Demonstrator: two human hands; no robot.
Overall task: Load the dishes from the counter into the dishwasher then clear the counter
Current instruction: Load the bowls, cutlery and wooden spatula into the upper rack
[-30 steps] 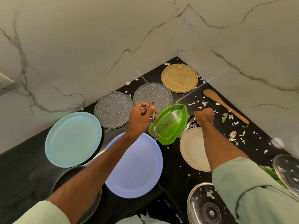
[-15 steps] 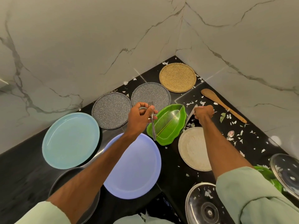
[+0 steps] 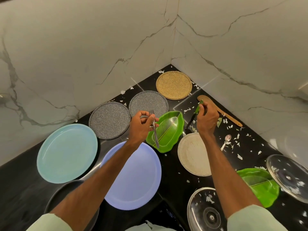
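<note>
My left hand (image 3: 143, 125) grips a metal fork (image 3: 154, 130), tines up, above the green leaf-shaped plate (image 3: 168, 132). My right hand (image 3: 206, 118) pinches the green handle of a knife (image 3: 193, 120) whose dark blade points down toward the black counter (image 3: 181, 165). Plates lie around: teal (image 3: 66, 153), lavender (image 3: 135, 177), two grey speckled ones (image 3: 109, 120) (image 3: 148, 103), a tan one (image 3: 174, 85) in the corner and a beige one (image 3: 191, 154) under my right forearm.
A wooden spoon (image 3: 221, 112) and a small metal spoon (image 3: 225, 141) lie to the right among white scraps. Two glass lids (image 3: 206, 210) (image 3: 288, 175) and a second green leaf plate (image 3: 260, 185) sit near the front right. A dark pan (image 3: 66, 192) is at lower left. Marble walls meet behind.
My right hand has lifted the knife off the counter and raised it toward the wooden spoon. My left hand with the fork has barely moved.
</note>
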